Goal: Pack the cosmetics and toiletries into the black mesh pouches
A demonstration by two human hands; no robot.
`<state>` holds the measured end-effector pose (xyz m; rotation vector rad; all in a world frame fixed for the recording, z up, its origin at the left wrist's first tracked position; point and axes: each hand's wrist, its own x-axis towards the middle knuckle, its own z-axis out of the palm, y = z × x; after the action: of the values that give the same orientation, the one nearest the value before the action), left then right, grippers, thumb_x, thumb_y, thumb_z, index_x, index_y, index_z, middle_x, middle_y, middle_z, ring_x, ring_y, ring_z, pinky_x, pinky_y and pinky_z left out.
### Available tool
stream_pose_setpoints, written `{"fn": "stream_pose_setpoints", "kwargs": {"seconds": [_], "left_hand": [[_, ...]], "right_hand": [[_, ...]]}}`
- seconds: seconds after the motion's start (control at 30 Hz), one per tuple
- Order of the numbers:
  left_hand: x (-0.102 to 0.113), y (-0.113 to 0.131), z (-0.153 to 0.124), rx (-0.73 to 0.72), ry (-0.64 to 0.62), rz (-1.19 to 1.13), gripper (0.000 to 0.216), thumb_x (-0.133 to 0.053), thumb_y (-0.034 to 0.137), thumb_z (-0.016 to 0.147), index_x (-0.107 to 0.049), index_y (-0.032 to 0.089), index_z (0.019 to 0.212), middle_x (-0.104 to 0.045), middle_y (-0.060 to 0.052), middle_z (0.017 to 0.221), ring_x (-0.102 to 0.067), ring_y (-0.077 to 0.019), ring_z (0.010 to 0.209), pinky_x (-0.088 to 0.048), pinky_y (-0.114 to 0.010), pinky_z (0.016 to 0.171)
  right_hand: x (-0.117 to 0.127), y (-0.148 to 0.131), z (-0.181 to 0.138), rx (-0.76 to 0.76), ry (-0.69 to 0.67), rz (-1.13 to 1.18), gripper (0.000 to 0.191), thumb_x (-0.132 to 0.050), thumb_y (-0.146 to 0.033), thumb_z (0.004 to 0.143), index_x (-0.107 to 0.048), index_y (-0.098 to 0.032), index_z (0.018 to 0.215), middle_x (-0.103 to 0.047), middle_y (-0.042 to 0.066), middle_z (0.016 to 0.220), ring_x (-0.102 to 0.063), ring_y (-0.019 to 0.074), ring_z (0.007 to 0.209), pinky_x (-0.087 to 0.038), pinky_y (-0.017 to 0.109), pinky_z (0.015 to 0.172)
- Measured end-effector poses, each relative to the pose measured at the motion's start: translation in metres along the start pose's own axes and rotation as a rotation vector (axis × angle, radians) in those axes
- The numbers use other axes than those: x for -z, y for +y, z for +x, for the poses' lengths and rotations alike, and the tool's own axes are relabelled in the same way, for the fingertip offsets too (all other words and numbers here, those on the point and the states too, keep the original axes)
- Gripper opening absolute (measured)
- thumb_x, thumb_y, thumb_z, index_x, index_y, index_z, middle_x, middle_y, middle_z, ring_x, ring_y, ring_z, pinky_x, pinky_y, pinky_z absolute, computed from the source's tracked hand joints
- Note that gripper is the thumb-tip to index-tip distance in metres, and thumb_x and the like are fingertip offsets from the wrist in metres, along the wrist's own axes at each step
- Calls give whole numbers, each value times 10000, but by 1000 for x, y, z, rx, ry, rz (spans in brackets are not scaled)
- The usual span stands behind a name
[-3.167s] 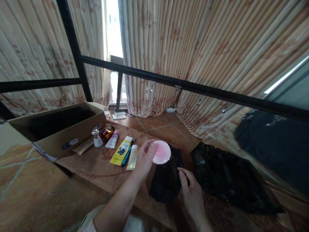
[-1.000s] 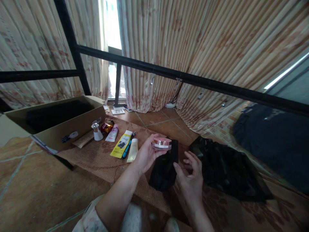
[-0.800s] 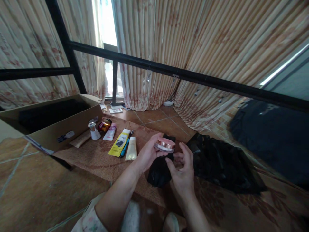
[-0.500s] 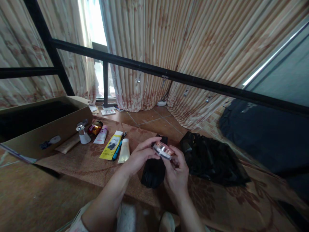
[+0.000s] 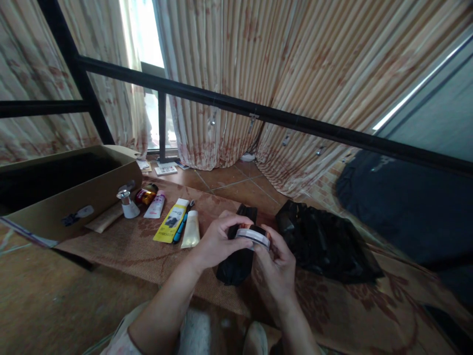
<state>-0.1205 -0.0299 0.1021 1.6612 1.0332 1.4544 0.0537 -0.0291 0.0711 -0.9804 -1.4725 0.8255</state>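
Observation:
A small round cosmetic jar (image 5: 253,235), with a clear or whitish band and a dark, coppery part, is held between both hands. My left hand (image 5: 218,240) grips its left side with thumb and fingers. On its right side my right hand (image 5: 278,259) is closed round it, thumb at the near edge. Below the jar lies a black soft pouch (image 5: 233,268), partly hidden by the hands. To the left rest a cream tube (image 5: 191,230), a blue toothbrush (image 5: 180,229) and a yellow packet (image 5: 171,222).
A cardboard box (image 5: 92,190) stands at the left of the cloth-covered bench (image 5: 140,259). Beside it are a white-silver bottle (image 5: 128,204), an amber jar (image 5: 147,194) and a pink-white tube (image 5: 154,204). A crumpled black bag (image 5: 325,246) lies at right. A dark metal rail (image 5: 221,101) crosses behind.
The jar has been turned in the fingers, so its side band now faces me more. Both hands have shifted slightly to the right with it.

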Motion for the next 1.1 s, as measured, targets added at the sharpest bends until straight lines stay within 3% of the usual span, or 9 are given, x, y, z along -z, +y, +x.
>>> {"fn": "stream_pose_setpoints", "kwargs": {"seconds": [0.33,0.63,0.9,1.0,1.1], "left_hand": [[-10,2,-1,41,-46,-226,300,-737,262,739,-626,145,992,-634,-43,891,-571,-155,824,-438,-259,762],[-10,-2,-3,24,-6,-160,292,-746,264,730,-640,155,979,-632,-42,889,-578,-164,835,-433,-274,784],[-18,-4,-4,57,35,-239,300,-755,287,722,-646,161,971,-644,-41,880,-585,-174,839,-434,-287,803],[-19,-3,-2,120,24,-388,409,-751,350,727,-641,179,1082,-661,-78,1044,-592,-219,985,-417,-328,902],[-12,4,2,166,98,-769,568,-570,583,812,-609,179,1209,-539,-127,1354,-462,-283,1268,-332,-393,1051]], "right_hand": [[0,-1,2,47,1,-5,314,-692,-335,794,-676,-269,1100,-607,33,1043,-580,186,945,-482,307,787],[-1,-2,1,18,-15,15,301,-682,-341,799,-682,-250,1086,-610,36,1016,-582,182,922,-487,293,767],[-5,3,-2,-37,53,65,321,-691,-366,783,-688,-219,1068,-643,46,998,-604,184,887,-499,295,751],[-11,3,-1,-101,122,158,371,-699,-394,766,-678,-205,1085,-682,62,1044,-634,204,905,-509,333,787],[-13,-5,2,-192,284,254,405,-703,-445,743,-681,-170,1040,-714,76,997,-659,216,871,-521,352,775]]}}
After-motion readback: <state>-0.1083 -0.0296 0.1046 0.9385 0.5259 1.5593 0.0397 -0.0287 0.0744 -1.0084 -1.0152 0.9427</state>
